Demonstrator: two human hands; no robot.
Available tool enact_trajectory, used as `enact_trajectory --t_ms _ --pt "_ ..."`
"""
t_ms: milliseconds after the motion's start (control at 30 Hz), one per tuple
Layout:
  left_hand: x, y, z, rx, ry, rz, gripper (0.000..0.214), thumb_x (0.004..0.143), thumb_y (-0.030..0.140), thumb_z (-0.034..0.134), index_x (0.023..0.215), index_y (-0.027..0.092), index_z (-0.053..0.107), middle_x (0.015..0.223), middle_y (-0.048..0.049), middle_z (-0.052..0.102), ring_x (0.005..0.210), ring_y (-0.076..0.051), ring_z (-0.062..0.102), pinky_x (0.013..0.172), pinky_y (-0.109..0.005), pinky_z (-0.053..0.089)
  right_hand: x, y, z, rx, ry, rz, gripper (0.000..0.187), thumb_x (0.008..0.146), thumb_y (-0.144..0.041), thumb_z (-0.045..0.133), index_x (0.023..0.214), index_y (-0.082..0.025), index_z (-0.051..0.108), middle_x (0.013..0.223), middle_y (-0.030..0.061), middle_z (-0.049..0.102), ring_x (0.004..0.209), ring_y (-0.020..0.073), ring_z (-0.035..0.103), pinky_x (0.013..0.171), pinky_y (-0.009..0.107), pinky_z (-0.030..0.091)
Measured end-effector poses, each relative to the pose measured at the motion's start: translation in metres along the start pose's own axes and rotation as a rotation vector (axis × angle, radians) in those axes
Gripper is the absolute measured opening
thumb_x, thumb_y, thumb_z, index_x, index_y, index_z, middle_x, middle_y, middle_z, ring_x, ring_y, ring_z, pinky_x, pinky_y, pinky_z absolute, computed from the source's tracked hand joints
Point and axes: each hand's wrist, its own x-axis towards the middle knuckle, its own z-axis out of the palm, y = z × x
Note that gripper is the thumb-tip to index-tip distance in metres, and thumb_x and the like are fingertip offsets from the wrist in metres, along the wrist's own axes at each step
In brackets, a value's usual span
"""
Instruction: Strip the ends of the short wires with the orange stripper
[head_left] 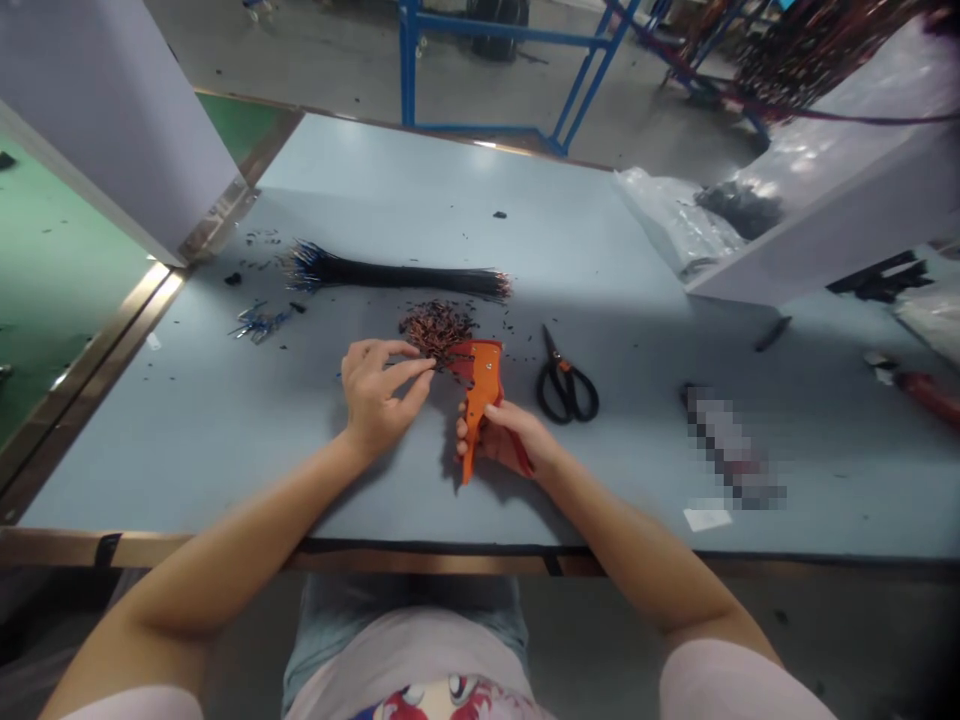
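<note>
Orange hand tool (485, 382) in the right hand (526, 430), at the centre of the frame.
The right fingers grip its handles. The left hand (379, 398) has fingertips nearly together beside it; if they hold something, I cannot tell. Heap of small pieces (437, 324) lies just above.

Orange tool (487, 375) partly behind right hand (517, 426)

L hand (384, 392) in thumb-index pinch, R hand (511, 436) curled in grip, both forearms (277, 515) angled fwd & inward
</note>
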Motion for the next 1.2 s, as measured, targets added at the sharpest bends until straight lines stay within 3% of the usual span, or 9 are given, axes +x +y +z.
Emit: enact_trajectory --t_ms 400,700,1200 --pt "0.0035 -0.0079 0.002 0.001 0.015 0.012 0.004 0.079 0.026 0.068 0.078 0.026 0.072 0.083 -0.0003 0.068 0.092 -0.021 0.056 0.088 -0.041 0.04 -0.0009 0.0032 0.0028 -0.088 -0.014 -0.026 0.036 0.077 -0.04 0.071 0.099 -0.015 0.057 0.083 0.0063 0.066 0.071 0.0215 0.068 0.069 0.039 0.055" --pt "0.0004 -0.0071 0.0055 -0.221 -0.076 0.003 0.009 0.081 0.015 0.061 0.081 0.017 0.069 0.076 -0.002 0.066 0.069 -0.011 0.059 0.063 -0.023 0.045 -0.002 0.0051 0.0037 -0.114 -0.031 -0.033 0.038 0.078 -0.041 0.072 0.099 -0.013 0.056 0.083 0.0071 0.067 0.072 0.0215 0.068 0.07 0.04 0.055" --pt "0.0023 -0.004 0.003 -0.334 -0.076 0.045 0.01 0.076 0.009 0.061 0.079 0.016 0.067 0.076 -0.0012 0.061 0.06 -0.008 0.051 0.055 -0.02 0.042 -0.0064 0.0054 0.0072 -0.183 -0.058 -0.084 0.035 0.08 -0.04 0.07 0.099 -0.013 0.058 0.083 0.0069 0.067 0.071 0.0205 0.068 0.067 0.037 0.055"
